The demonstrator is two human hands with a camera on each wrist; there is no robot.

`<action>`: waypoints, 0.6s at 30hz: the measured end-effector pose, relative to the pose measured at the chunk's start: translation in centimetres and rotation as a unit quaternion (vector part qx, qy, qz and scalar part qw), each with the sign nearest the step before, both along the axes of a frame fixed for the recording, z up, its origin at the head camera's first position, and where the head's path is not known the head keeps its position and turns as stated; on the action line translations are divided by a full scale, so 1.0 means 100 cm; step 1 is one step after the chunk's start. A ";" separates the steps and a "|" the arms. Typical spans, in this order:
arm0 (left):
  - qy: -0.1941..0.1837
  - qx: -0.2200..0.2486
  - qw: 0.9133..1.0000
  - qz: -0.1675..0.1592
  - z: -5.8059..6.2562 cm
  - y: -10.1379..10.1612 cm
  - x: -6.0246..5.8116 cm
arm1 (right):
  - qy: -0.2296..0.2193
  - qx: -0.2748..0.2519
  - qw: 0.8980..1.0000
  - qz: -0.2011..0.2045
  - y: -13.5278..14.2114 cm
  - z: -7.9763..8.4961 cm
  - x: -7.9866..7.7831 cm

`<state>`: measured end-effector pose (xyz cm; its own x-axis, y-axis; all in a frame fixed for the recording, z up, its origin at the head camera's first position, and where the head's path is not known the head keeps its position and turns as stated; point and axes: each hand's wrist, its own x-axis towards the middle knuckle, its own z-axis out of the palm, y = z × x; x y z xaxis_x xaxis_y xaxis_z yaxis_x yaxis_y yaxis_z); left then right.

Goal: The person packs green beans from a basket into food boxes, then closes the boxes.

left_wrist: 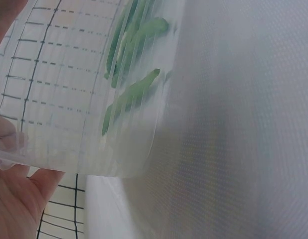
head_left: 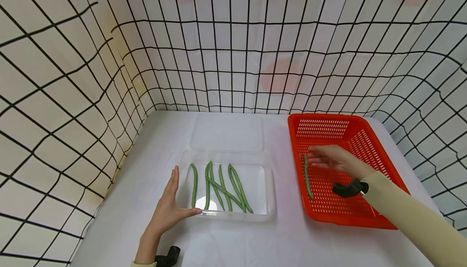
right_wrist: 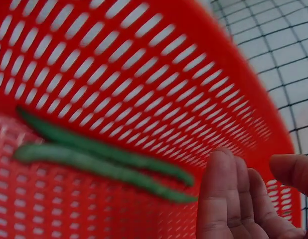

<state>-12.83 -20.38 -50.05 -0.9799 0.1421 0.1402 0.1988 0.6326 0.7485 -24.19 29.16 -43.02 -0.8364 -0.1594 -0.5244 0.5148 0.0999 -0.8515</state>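
Beige right sleeve [head_left: 412, 216] foremost, one straight-fingered right hand [head_left: 330, 157] reaches inside one red plastic basket [head_left: 350, 220]; one spread left hand [head_left: 166, 206] touches one clear container [head_left: 270, 190] of seven green beans [head_left: 195, 186]; left wrist: beans behind its wall; right wrist: two more beans [right_wrist: 94, 165] beside the fingers

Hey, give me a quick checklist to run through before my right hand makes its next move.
1. Right hand free: ok, fingers extended, holding nothing.
2. Long, slender green beans close by: ok, two lie near its fingertips inside the red, perforated plastic basket.
3. A basket bean in hand: not ok, neither is gripped.
4. Clear, rectangular plastic container uncovered: ok, its top is open.
5. Left hand at the container: ok, by its front left corner.
6. Left hand holding the container firmly: cannot tell; pressure does not show.
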 end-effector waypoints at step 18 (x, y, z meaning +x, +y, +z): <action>-0.007 -0.001 1.000 0.004 0.000 -0.001 0.000 | -0.053 0.078 0.995 0.030 -0.005 -0.042 0.006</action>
